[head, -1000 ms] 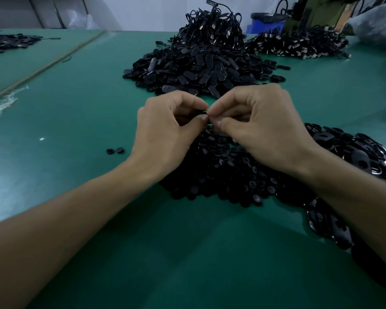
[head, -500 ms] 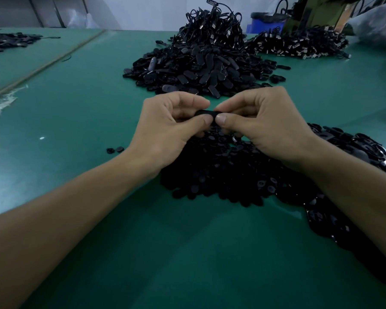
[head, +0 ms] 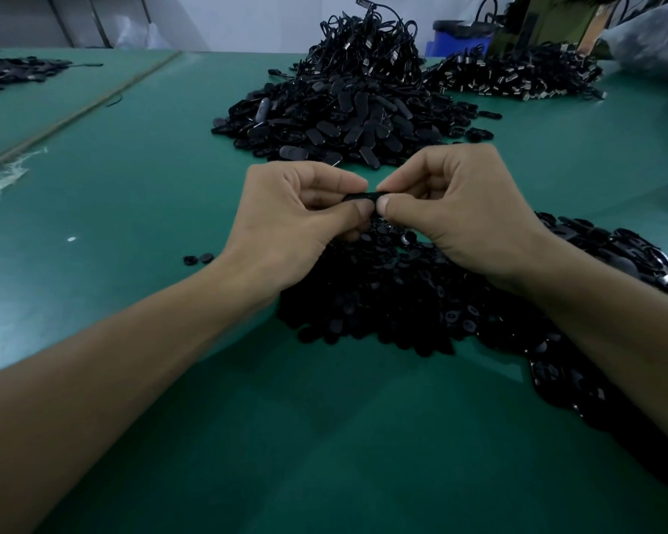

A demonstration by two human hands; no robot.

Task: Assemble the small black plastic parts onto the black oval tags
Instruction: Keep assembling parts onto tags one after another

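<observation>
Over the near pile of small black plastic parts [head: 394, 302], our left hand [head: 294, 221] and right hand [head: 463, 210] both pinch one black oval tag [head: 366, 196]; probably mid press-fit, next we squeeze it home.

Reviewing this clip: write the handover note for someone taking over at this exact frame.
Left hand: pinches one end of a black oval tag.
Right hand: pinches the tag's other end, above the near pile of small black plastic parts.
Supplies: heap of oval tags farther back on the green table; two stray small parts lie left of the left wrist.
Done: one tag is in hand; whether its part is seated is hidden by the fingers.
Left: finish this tag, then work through the heaps.
</observation>
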